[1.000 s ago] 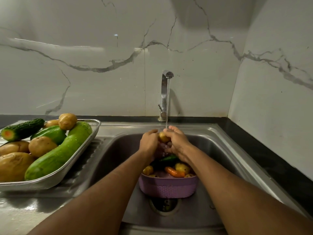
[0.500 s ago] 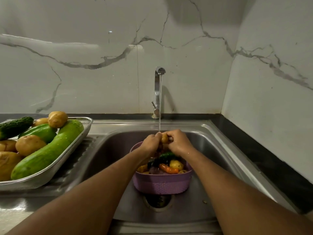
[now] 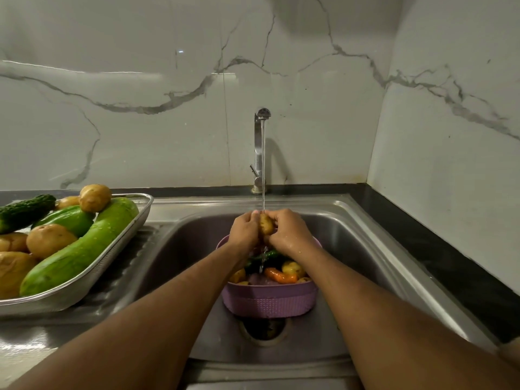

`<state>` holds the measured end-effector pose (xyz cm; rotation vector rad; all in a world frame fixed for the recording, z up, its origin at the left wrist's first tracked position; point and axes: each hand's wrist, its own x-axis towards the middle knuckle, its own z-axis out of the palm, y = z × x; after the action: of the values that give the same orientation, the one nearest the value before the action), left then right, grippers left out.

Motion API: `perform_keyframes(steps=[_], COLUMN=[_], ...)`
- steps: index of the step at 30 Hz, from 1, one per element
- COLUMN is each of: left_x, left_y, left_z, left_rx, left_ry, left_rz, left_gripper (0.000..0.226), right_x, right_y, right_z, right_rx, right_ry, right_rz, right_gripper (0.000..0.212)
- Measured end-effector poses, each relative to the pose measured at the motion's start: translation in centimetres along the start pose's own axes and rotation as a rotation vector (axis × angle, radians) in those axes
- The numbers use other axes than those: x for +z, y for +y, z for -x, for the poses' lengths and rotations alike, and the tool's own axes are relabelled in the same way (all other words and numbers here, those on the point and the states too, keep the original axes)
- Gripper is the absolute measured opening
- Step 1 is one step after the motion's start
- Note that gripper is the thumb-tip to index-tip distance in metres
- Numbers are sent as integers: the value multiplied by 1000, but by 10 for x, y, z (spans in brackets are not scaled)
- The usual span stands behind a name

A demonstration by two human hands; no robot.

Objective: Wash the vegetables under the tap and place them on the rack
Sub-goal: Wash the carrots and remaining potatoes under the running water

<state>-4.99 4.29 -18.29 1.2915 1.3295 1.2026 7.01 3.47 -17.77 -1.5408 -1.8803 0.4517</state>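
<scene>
A small yellow potato (image 3: pixel 265 224) is held under the running stream from the tap (image 3: pixel 259 147). My left hand (image 3: pixel 244 229) and my right hand (image 3: pixel 289 232) both grip it, one on each side, above the purple basket (image 3: pixel 270 301) in the sink. The basket holds a carrot (image 3: pixel 280 276), small potatoes and a green vegetable, partly hidden by my wrists. The metal rack (image 3: pixel 112 258) at the left carries large green cucumbers (image 3: pixel 81 249), several potatoes and a dark bumpy gourd (image 3: pixel 24 211).
The steel sink basin (image 3: pixel 349 249) has its drain (image 3: pixel 264 329) just in front of the basket. A ribbed draining board lies under the rack. A black counter strip (image 3: pixel 439 257) runs along the right wall. Marble walls close in behind and on the right.
Both hands have turned the potato under the stream, so it now stands upright between them. The view has shifted slightly; the rack and basket have not moved.
</scene>
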Motion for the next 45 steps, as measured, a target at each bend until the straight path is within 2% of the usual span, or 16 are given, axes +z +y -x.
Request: perform_keyframes(steps=[3,5,11,15,17,20,23,25,30,35,39,41,43,45], left_x=[-4,-5,9,10,6,-2,-8,-9,3,2,-3,-6,-9,-11], left_y=[0,-2,1,0,3,10,15,15,8,11,9,8,9,9], left_z=[2,1,0,0,-3,-1,5,7,0,-7,-4,-4,-3,-2], left_rx=[18,32,72,27,-15,-94,-106,-89,49,-25,-33,-54,-78,-99], left_ry=[-74,-84,-1,107,135,22,-176,-238,-138,-63,-56,-99,-211,-309], left_rz=[5,-8,-81,-9,81,199,275,256,-97,84,88,80,127,178], left_gripper=[25,22,26,29,32,36,34,29,30,36,47,47,35,34], right_x=[-3,-4,-9,-5,-2,0,-5,-7,-7,-8,-8,-8,-10,-12], right_y=[1,2,0,-7,-12,-15,-13,-10,-9,-20,-24,-24,-21,-18], right_z=[0,2,5,4,3,1,0,-1,-1,-4,-1,0,-1,-3], right_rx=[-13,-16,-18,-20,-15,-4,19,34,32,15,39,55,74,108], right_ry=[64,71,88,73,101,138,142,129,133,153,152,148,155,153], right_rz=[22,18,2,-24,-74,-145,-154,-124,-1,42,79,86,94,78], right_gripper=[40,39,47,31,32,37,29,26,20,16,10,10,12,16])
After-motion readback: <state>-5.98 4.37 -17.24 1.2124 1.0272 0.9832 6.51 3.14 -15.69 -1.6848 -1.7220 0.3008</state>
